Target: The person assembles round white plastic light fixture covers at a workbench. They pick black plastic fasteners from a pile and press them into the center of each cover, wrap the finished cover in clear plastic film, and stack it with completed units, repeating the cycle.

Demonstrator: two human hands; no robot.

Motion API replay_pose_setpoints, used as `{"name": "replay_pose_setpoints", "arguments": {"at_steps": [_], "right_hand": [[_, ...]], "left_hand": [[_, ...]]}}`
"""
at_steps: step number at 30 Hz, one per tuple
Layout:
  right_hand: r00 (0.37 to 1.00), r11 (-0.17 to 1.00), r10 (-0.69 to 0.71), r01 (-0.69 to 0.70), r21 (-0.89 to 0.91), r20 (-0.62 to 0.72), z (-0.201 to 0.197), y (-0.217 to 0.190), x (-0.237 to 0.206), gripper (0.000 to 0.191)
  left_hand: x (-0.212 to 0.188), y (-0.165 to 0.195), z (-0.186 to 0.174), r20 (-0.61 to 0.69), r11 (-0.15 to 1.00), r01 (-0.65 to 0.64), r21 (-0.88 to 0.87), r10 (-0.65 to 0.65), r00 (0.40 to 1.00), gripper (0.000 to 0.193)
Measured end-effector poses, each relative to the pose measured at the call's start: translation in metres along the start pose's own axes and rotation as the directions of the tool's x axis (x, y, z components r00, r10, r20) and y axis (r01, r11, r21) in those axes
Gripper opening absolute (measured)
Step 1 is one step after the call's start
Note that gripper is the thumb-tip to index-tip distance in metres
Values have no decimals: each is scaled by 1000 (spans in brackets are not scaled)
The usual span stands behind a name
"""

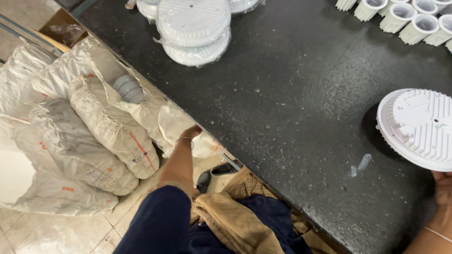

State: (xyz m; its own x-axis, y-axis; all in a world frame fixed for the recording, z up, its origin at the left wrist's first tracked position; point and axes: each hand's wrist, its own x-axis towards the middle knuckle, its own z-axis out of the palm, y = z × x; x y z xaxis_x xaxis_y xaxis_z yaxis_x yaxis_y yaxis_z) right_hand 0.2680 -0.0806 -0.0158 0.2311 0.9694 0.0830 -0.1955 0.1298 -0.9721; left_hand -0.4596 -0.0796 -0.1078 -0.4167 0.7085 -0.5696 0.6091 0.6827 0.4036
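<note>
My right hand (441, 186) holds a round white ribbed housing (419, 127) by its lower edge, just above the black table (292, 108) at the far right. My left arm reaches down off the table's left edge. My left hand (190, 132) goes into an open woven sack (174, 124) on the floor, and its fingers are hidden inside the sack. A thin bracelet circles that wrist.
A stack of plastic-wrapped white round housings (193, 28) lies at the table's far side. Several white cylindrical parts (405, 19) stand at the top right. Full woven sacks (94, 136) crowd the tiled floor at left, one showing grey round parts (127, 88).
</note>
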Motion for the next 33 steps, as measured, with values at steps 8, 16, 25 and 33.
{"name": "replay_pose_setpoints", "arguments": {"at_steps": [8,16,25,33], "right_hand": [[998,997,-3,-1,-73,-58,-2,-1,4,39],[995,998,-60,61,-10,76,10,15,19,38],[969,986,64,-97,-132,-238,8,-8,3,35],[908,899,35,-212,-385,-418,16,-32,-16,27]], "left_hand": [[-1,22,0,179,970,16,242,-61,982,56],[13,3,2,21,893,148,425,-173,985,60],[9,-38,-37,-901,942,-254,-217,-93,424,42],[-77,80,-90,-988,560,-828,23,138,65,34]]}}
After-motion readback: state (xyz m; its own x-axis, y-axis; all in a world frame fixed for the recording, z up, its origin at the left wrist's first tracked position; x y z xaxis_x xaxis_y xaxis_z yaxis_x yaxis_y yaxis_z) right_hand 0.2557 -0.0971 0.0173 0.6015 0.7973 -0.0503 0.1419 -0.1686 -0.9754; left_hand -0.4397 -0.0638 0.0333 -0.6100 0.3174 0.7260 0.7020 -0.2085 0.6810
